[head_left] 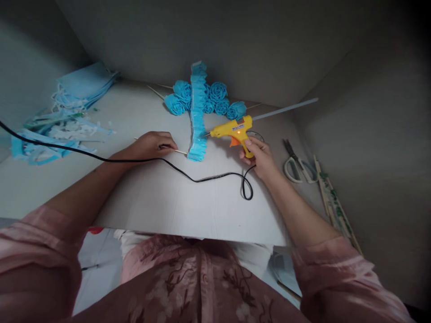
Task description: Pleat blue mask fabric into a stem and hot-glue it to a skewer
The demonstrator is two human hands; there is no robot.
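Note:
My right hand point(258, 157) is closed round the handle of a yellow hot glue gun point(232, 128). A long clear glue stick point(286, 109) juts from its back, and its nozzle points left at a strip of ruffled blue material point(198, 112). The strip lies lengthwise on the table. My left hand point(158, 142) pinches a thin wooden stick point(181, 152), whose tip meets the strip's near end. Behind and beside the strip lie several blue rosettes point(218, 91), some on sticks.
A black cord point(148, 159) crosses the white table point(161, 202) and my left forearm. At left lie scraps point(67, 130) and stacked blue masks point(84, 85). Scissors point(298, 163) and wrapped sticks point(333, 197) lie at right. A roll of tape point(256, 135) sits behind my right hand.

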